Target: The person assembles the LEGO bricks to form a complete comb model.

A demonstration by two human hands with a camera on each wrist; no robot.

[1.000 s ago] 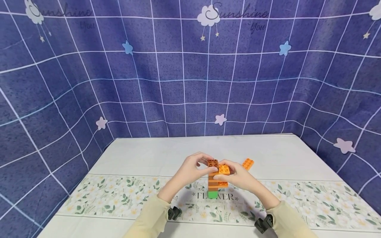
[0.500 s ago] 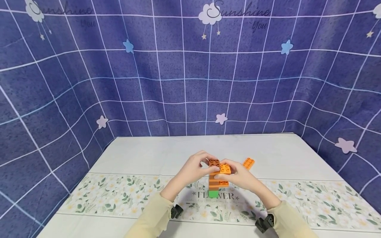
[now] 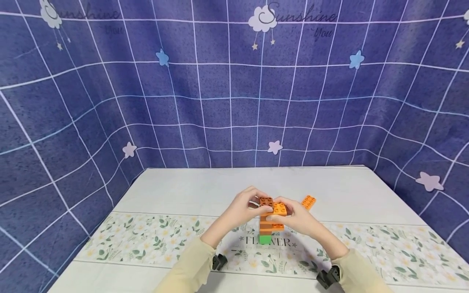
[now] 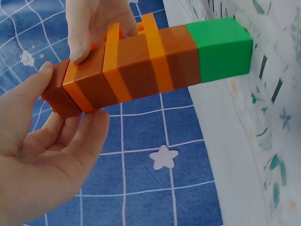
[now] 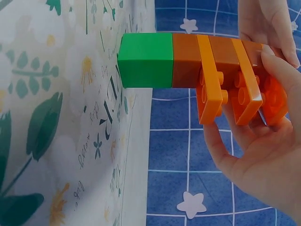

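A tower of toy building bricks point(image 3: 265, 239) stands upright on the table, green at its foot, with brown bricks and thin orange plates alternating above. Toward the right, the orange plates point(image 5: 211, 101) jut out with their studs showing. My left hand point(image 3: 244, 206) pinches the topmost brown brick point(image 4: 61, 89) between thumb and fingers at the tower's left side. From the right, my right hand point(image 3: 294, 215) grips the upper tower, its thumb on the front near the uppermost orange plate point(image 3: 280, 209) and its fingers behind. Part of that plate is hidden by the right hand.
A loose orange plate point(image 3: 309, 202) lies on the table just beyond the right hand. The white table point(image 3: 205, 187) carries a floral strip point(image 3: 161, 240) along its front. Behind and at both sides hangs a blue checked curtain point(image 3: 212, 110).
The head view has shifted slightly, so everything sits a little further right in it. Both hands keep the same hold on the tower.
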